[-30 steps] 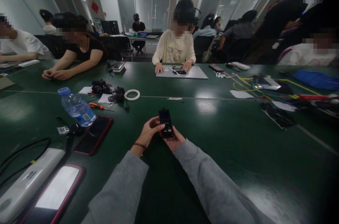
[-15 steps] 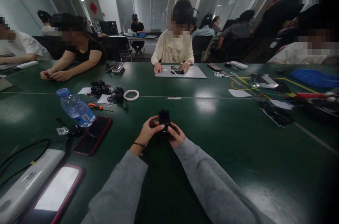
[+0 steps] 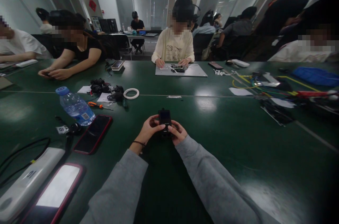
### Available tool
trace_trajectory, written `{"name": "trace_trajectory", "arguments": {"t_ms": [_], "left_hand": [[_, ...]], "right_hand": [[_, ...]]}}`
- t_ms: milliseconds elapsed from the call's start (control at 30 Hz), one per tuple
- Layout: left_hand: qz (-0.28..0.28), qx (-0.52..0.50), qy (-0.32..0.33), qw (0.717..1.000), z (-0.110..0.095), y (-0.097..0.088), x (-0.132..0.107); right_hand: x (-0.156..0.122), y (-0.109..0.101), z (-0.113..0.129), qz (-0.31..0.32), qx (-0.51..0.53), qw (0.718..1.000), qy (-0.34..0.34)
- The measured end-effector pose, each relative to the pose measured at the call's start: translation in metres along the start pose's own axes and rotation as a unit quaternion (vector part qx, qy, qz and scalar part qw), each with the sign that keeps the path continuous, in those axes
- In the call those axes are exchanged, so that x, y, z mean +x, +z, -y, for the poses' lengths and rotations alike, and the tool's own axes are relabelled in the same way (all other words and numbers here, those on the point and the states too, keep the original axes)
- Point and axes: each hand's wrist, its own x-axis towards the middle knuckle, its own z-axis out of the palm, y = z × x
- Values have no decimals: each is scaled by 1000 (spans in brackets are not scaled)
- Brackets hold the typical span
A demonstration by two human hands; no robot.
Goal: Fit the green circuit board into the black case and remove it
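Note:
Between my hands, above the green table, is a small black box-shaped device point(image 3: 165, 116) with a dark screen on its upper part and tiny white markings below. My left hand point(image 3: 148, 128) grips its left side, the thumb lying on the front face under the screen. From the right, my right hand point(image 3: 178, 132) holds the same device, its thumb also pressed on the lower front. The other fingers curl behind and along the sides, partly hidden. What the tiny markings say is too small to read.
Left of my arms lie a phone in a red case point(image 3: 93, 134), a water bottle point(image 3: 75, 106), a second phone point(image 3: 57, 190) and a white power bank-like bar point(image 3: 31, 181). Farther off are an orange screwdriver point(image 3: 96, 105), a white tape ring point(image 3: 131, 93) and a co-worker point(image 3: 173, 45) at a grey board point(image 3: 196, 70).
My right hand and forearm have shifted very slightly to the right; both thumbs stay on the device. Across the table, the co-worker's hands have moved a little over the board.

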Motion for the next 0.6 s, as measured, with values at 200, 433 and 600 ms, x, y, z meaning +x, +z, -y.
{"name": "trace_trajectory", "arguments": {"t_ms": [200, 433, 600], "left_hand": [[3, 14, 4, 1000, 1, 0, 0], [16, 28, -1, 999, -2, 2, -2], [17, 28, -1, 999, -1, 2, 0]], "right_hand": [[-1, 2, 2, -11, 9, 1000, 7], [-1, 5, 1, -20, 8, 1000, -5], [-1, 6, -1, -30, 1, 999, -16]]}}
